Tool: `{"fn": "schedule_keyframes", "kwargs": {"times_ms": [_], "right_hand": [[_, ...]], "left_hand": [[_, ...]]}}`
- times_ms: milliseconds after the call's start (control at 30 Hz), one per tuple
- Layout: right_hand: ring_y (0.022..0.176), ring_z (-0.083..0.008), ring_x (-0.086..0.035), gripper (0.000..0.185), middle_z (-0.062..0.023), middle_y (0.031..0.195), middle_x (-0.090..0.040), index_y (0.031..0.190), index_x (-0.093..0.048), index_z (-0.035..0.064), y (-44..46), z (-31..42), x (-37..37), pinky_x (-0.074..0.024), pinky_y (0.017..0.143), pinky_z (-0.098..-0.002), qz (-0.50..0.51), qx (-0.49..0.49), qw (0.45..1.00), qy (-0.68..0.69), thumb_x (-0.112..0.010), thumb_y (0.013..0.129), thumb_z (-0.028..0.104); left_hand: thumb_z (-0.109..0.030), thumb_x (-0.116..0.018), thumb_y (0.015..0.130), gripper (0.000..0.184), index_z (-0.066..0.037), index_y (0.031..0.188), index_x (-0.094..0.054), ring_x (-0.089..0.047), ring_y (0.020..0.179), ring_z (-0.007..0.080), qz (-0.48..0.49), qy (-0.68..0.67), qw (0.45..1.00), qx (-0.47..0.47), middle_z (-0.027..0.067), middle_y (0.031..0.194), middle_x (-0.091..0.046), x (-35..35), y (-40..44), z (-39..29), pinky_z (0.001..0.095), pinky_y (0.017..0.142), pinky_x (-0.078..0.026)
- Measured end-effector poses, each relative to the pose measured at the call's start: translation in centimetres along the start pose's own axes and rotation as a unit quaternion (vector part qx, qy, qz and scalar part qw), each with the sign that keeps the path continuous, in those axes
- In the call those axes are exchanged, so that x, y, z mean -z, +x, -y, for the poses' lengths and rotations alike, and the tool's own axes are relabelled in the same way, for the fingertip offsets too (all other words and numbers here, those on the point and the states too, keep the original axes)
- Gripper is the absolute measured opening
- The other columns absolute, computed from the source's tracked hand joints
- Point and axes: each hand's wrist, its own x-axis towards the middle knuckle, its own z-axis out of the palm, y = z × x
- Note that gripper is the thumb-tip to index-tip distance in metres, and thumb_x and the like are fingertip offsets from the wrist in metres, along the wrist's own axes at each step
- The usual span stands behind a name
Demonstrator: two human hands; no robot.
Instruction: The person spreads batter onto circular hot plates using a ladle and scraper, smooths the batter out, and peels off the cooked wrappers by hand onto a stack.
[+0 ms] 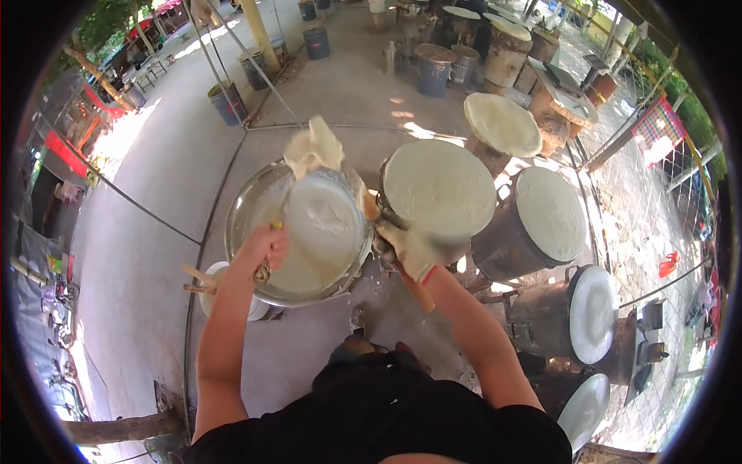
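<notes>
My left hand (263,251) is closed round a short handle whose ends show on both sides of the fist. What the handle belongs to is blurred. My right hand (406,249), in a pale glove with dark patches, grips a wooden stick (417,291) that slants down toward me. A wide metal basin (234,224) of off-white liquid lies under my hands. Above it is a round white surface (325,207) with a wet smear. An off-white, floppy-looking mass (313,148) rises at the basin's far rim; I cannot tell whether it is cloth or batter.
Right of the basin stands a drum topped with a pale round sheet (439,185). More covered drums (550,215) curve down the right side, including one with a metal lid (593,313). A small white bucket (259,311) with wooden sticks sits at the basin's left. Thin poles (202,46) stand ahead.
</notes>
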Motion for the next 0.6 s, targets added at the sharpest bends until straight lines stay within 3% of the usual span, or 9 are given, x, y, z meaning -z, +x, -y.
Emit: {"fn": "schedule_keyframes", "kwargs": {"times_ms": [133, 233, 333, 467, 500, 600], "right_hand": [[0.041, -0.0064, -0.04, 0.037, 0.0018, 0.061, -0.052, 0.128, -0.054, 0.0111, -0.7, -6.3, 2.6, -0.0287, 0.036, -0.0227, -0.04, -0.069, 0.996, -0.033, -0.056, 0.093, 0.023], [0.041, -0.0066, -0.041, 0.035, 0.0021, 0.062, -0.052, 0.126, -0.056, 0.0125, -4.2, -8.3, 4.5, -0.0306, 0.037, -0.0233, -0.07, -0.1, 0.991, -0.056, -0.055, 0.093, 0.025], [0.041, -0.0065, -0.04, 0.035, 0.0028, 0.062, -0.051, 0.125, -0.058, 0.0136, -8.7, -10.5, 7.2, -0.031, 0.037, -0.0233, -0.133, -0.087, 0.985, -0.066, -0.055, 0.093, 0.028], [0.05, -0.0053, -0.047, 0.039, 0.0014, 0.064, -0.053, 0.128, -0.056, 0.0149, -16.3, -13.4, 12.8, -0.0409, 0.048, -0.0246, -0.206, -0.002, 0.968, -0.146, -0.053, 0.094, 0.035], [0.06, -0.0163, -0.06, 0.04, -0.0067, 0.071, -0.062, 0.129, -0.054, 0.0185, -19.2, -13.3, 14.1, -0.0479, 0.059, -0.0318, -0.225, 0.002, 0.957, -0.184, -0.051, 0.093, 0.037], [0.078, -0.0327, -0.064, 0.041, -0.0162, 0.088, -0.066, 0.13, -0.052, 0.023, -27.7, -16.8, 20.9, -0.0488, 0.07, -0.0406, -0.322, 0.111, 0.852, -0.398, -0.051, 0.092, 0.036]], "left_hand": [[-0.016, -0.049, 0.09, 0.031, -0.014, 0.062, -0.037, -0.034, 0.04, 0.0081, 0.06, -0.071, 0.985, 0.148, -0.0036, 0.05, -0.035, 0.1, 1.1, 6.8, 0.0235, 0.036, -0.027], [-0.015, -0.051, 0.09, 0.031, -0.013, 0.063, -0.038, -0.034, 0.041, 0.0074, 0.057, -0.099, 0.977, 0.179, -0.0029, 0.051, -0.036, -1.7, 1.9, 11.4, 0.023, 0.037, -0.027], [-0.014, -0.053, 0.09, 0.03, -0.013, 0.064, -0.039, -0.035, 0.041, 0.0076, 0.062, -0.044, 0.968, 0.238, -0.0027, 0.051, -0.036, -6.6, 1.7, 12.9, 0.0233, 0.038, -0.028], [-0.013, -0.051, 0.092, 0.029, -0.012, 0.066, -0.039, -0.035, 0.043, 0.0052, 0.126, -0.016, 0.947, 0.295, -0.003, 0.054, -0.036, -17.4, 0.3, 13.8, 0.0209, 0.037, -0.029], [-0.013, -0.05, 0.093, 0.028, -0.011, 0.067, -0.039, -0.036, 0.043, 0.0045, 0.152, -0.04, 0.934, 0.321, -0.003, 0.055, -0.036, -20.5, 0.2, 14.4, 0.0202, 0.037, -0.029], [-0.012, -0.045, 0.095, 0.026, -0.01, 0.07, -0.039, -0.036, 0.043, 0.0028, 0.251, -0.185, 0.867, 0.39, -0.0029, 0.059, -0.037, -30.8, -0.6, 15.5, 0.0187, 0.036, -0.03]]}}
